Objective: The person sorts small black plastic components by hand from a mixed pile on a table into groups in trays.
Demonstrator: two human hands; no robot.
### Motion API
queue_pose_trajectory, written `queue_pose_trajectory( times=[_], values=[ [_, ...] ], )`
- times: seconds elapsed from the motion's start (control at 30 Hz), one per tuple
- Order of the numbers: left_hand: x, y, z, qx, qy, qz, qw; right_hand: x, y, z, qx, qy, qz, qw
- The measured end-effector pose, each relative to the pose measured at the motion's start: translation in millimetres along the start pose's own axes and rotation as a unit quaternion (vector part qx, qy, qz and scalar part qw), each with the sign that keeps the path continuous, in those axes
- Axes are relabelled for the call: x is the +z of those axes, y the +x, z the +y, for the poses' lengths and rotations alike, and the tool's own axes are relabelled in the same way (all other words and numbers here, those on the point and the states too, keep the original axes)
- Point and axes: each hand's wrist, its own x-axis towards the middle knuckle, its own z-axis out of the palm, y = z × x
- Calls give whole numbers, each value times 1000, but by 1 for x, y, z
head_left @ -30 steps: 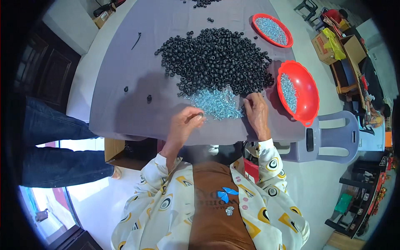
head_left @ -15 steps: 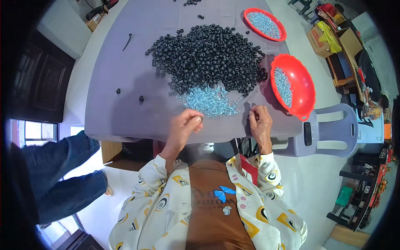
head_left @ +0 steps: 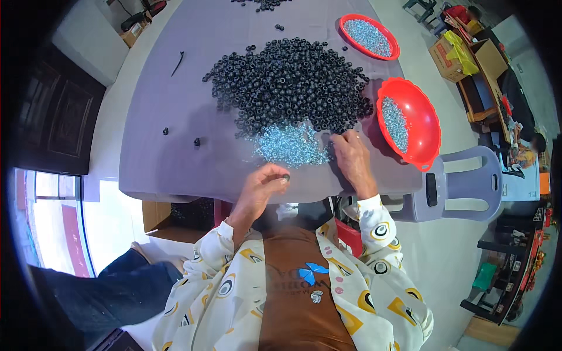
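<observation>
My left hand (head_left: 262, 190) is closed in a pinch at the near side of the table. Between thumb and forefinger sits a small black round piece (head_left: 286, 176), like those in the big pile. My right hand (head_left: 353, 161) reaches palm-down to the right edge of the heap of tiny pale-blue clear pieces (head_left: 290, 146). Its fingers are bent together and their tips are partly hidden, so anything in them cannot be made out. Just behind that heap, touching it, spreads the large pile of black round pieces with holes (head_left: 290, 82).
A red scalloped bowl (head_left: 424, 126) with clear pieces stands at right. Beyond it is a red dish (head_left: 394, 50) of similar pieces. Loose black pieces (head_left: 196, 141) and a thin black strip (head_left: 178, 63) lie at left. A grey plastic chair (head_left: 456, 184) touches the table's right side.
My right hand has moved left and away from me, to the clear heap's edge. The left hand has shifted slightly nearer and right. At left, a person's legs have moved lower in view.
</observation>
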Motion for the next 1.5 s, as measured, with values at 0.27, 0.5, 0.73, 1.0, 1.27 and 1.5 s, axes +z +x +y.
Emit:
queue_pose_trajectory(
  times=[0.27, 0.5, 0.73, 1.0, 1.27, 1.5],
  values=[
    [6, -1, 9, 41, -4, -11, 999, 1, 12, 3, -17, -10, -68, 998],
    [16, -8, 19, 65, 15, -27, 997, 11, 12, 5, -78, -73, -73, 992],
    [23, -15, 25, 119, 109, -3, 987, 9, 19, 2, -71, -31, -74, 994],
    [22, -15, 26, 159, 87, 6, 983, -5, 20, -3, 109, 156, -66, 980],
    [20, -11, 23, 155, -42, -12, 987, -18, 9, -34, 100, 273, -41, 956],
    [21, -8, 20, 97, -175, -18, 980, -19, -4, -87, 135, 524, -86, 836]
  ],
)
